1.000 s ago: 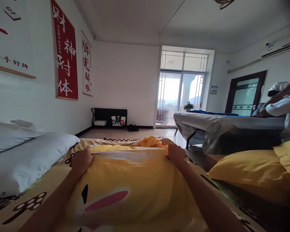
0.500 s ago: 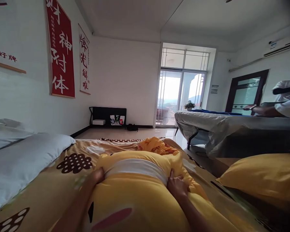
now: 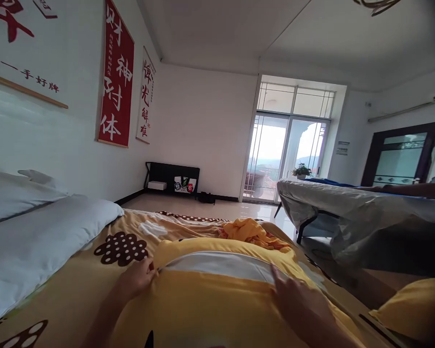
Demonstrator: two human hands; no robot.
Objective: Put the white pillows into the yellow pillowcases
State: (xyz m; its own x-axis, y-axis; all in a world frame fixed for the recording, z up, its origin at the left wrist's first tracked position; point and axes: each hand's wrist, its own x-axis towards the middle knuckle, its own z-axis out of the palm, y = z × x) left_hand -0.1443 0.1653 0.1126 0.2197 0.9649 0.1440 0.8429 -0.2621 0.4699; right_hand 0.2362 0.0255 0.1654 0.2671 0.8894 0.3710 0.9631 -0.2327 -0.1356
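Note:
A plump yellow pillowcase (image 3: pixel 206 302) lies in front of me on the patterned bed sheet (image 3: pixel 72 275). Across it, an opening bares a strip of the white pillow (image 3: pixel 221 263) inside. At the opening's left end, my left hand (image 3: pixel 137 278) pinches the case's edge, fingers closed. My right hand (image 3: pixel 297 295) grips the right end, its index finger lying along the white strip and the other fingers mostly hidden. A crumpled orange-yellow cloth (image 3: pixel 252 232) lies just beyond the pillow.
White pillows (image 3: pixel 50 246) lie to the left, and another yellow pillow (image 3: pixel 416 307) is at the right. Past the bed's right edge stands a plastic-covered table (image 3: pixel 329 195), where another person's arm (image 3: pixel 413 190) reaches in. A low black bench (image 3: pixel 166 174) is by the far wall.
The view has swung left, so the room appears shifted right. My hands stay at the opening's two ends, and the left hand's fingers now show more plainly. The other person's head has left view.

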